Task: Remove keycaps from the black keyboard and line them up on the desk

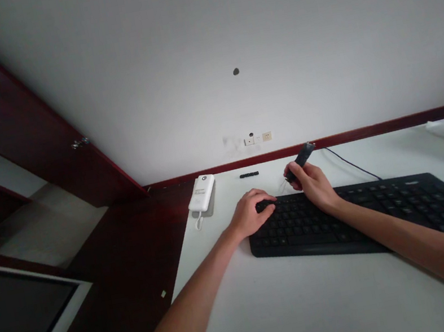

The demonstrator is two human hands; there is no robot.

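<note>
1. Black keyboard [409,204] lies flat on the white table [237,300], running from my 12 o'clock round to 3. Its cable [352,161] leaves the far edge at 12.
2. My right hand [313,181], at 11 o'clock of the keyboard's middle: fingers and thumb closed round a dark-handled tool [304,153], handle slanting up to 1 o'clock. Thin pale wires [282,185] show at its lower end.
3. My left hand [253,212], at the keyboard's 10 o'clock corner: half open, thumb apart from fingers, a dark part between them. Cannot tell if I grip it or only steady it.
4. Loose on the table, 12 o'clock of my left hand: a short dark strip [249,175]. Too small to say whether it came off the keyboard.
5. State of work, my reading: midway or early. Visible keys mostly seated; far-left ones covered by my fingers, so gaps there unknown. Wires stand near the far edge, on no key that I can make out.
6. White device [202,193], 10 o'clock of my left hand, untouched.
</note>
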